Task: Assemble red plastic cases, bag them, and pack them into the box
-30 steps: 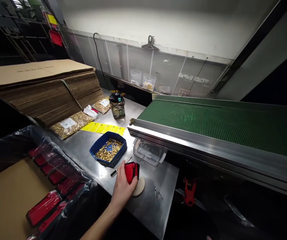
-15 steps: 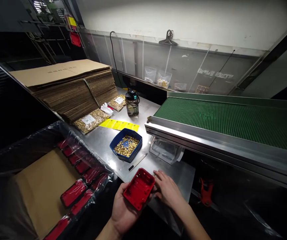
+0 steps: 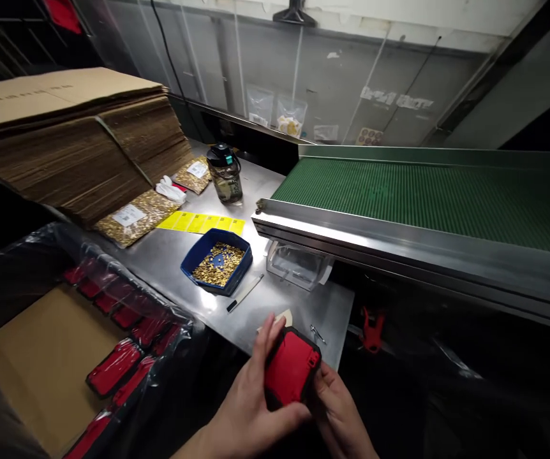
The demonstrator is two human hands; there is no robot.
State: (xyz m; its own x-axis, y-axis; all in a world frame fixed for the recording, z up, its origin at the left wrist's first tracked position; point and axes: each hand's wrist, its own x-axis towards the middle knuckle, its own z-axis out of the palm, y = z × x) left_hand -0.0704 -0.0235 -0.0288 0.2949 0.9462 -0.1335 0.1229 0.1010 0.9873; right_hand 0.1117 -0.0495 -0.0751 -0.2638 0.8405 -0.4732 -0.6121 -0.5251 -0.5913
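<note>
A red plastic case point(image 3: 290, 366) with black edges is tilted between my hands, showing its flat outer face. My left hand point(image 3: 249, 408) is closed around its left side, with the thumb along the lower edge. On the right edge, the fingers of my right hand point(image 3: 339, 405) grip the case too, partly hidden by it. Just beyond them on the metal table lie a pale flat piece point(image 3: 284, 317) and a small metal part point(image 3: 317, 334). Farther off stands a blue tray point(image 3: 244, 271) of small brass-coloured pieces, with a black-and-white pen-like tool point(image 3: 245, 293) beside it.
At left, a plastic-lined box point(image 3: 21, 363) holds several red cases. Stacked cardboard point(image 3: 88, 153), bags of brass pieces point(image 3: 136, 217), yellow labels point(image 3: 203, 223) and a bottle point(image 3: 226, 175) stand behind. A green conveyor point(image 3: 399, 197) with a metal rail runs right, above a clear bin point(image 3: 297, 264).
The case has been turned from its hollow inside to its outer face. My right hand has closed on its right edge. The view has shifted, bringing the pale piece and metal part into sight.
</note>
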